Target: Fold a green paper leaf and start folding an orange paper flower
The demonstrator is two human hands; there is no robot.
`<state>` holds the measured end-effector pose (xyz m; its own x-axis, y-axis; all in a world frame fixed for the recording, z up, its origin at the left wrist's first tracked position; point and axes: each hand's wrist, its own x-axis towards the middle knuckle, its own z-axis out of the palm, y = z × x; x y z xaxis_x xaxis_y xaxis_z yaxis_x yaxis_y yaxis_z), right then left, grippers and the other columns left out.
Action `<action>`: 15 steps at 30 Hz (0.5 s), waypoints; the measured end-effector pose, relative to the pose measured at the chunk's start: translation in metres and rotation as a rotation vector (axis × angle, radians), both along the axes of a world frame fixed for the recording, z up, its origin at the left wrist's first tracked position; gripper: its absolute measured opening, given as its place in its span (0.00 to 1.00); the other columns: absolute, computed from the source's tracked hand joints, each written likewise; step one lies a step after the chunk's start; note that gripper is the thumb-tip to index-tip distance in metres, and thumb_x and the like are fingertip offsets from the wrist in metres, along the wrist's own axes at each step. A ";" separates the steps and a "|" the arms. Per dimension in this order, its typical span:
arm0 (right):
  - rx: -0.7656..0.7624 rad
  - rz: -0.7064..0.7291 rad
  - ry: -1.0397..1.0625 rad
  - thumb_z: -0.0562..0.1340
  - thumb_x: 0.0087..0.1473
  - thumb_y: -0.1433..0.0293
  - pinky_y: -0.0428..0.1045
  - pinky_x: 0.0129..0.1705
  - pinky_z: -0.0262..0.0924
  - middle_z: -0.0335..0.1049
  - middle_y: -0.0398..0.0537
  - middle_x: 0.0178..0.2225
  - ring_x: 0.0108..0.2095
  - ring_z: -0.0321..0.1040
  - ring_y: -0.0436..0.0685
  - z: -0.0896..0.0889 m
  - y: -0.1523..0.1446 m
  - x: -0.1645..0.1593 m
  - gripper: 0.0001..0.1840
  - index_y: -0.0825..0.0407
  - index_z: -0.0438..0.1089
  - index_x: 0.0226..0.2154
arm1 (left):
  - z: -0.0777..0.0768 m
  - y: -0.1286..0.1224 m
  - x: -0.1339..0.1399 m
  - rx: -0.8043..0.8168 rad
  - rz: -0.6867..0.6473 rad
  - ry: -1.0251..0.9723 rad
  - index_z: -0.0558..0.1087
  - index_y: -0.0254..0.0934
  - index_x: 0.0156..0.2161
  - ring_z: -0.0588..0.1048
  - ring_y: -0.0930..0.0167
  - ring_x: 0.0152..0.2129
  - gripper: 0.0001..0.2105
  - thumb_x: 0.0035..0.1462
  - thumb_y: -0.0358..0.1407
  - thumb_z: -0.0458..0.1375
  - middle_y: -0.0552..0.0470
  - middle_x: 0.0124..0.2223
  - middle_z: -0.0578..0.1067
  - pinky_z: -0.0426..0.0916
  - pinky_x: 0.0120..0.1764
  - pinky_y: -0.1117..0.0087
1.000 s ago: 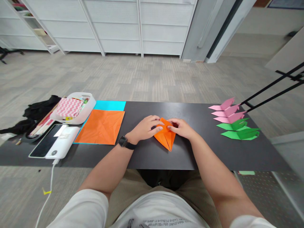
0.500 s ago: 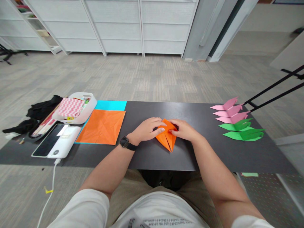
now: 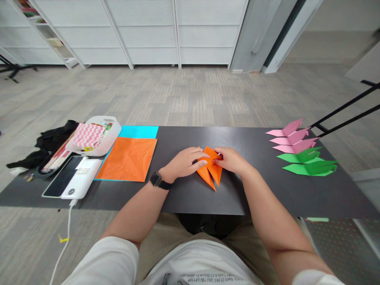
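A folded piece of orange origami paper (image 3: 211, 168) lies on the dark table in front of me, its two pointed flaps facing my body with a gap between them. My left hand (image 3: 190, 161) rests on its left side, thumb and fingers closed over the paper's edge. On the other side my right hand (image 3: 230, 160) pinches the right edge between thumb and fingers. The upper part of the paper is partly hidden by both hands. A black watch (image 3: 159, 180) is on my left wrist.
Orange sheets (image 3: 127, 160) lie over blue paper (image 3: 139, 131) on the left. Beyond them are a white basket (image 3: 111, 138), a phone (image 3: 67, 174) and a white power bank (image 3: 80, 182) with a cable. Pink folded birds (image 3: 292, 139) and green folded birds (image 3: 311, 168) stand at right.
The gap between the two orange points has widened, the right point swinging outward to the right. Both hands keep hold in nearly the same place. The view has shifted slightly.
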<state>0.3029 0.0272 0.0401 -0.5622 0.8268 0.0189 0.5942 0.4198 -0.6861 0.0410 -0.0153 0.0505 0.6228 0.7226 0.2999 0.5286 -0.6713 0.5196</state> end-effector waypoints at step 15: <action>0.256 -0.129 0.271 0.60 0.70 0.57 0.61 0.57 0.70 0.78 0.54 0.48 0.51 0.75 0.64 0.009 -0.009 0.005 0.15 0.45 0.81 0.44 | -0.019 0.016 -0.006 -0.028 0.222 0.028 0.81 0.41 0.56 0.74 0.61 0.59 0.20 0.77 0.43 0.48 0.43 0.61 0.76 0.67 0.67 0.50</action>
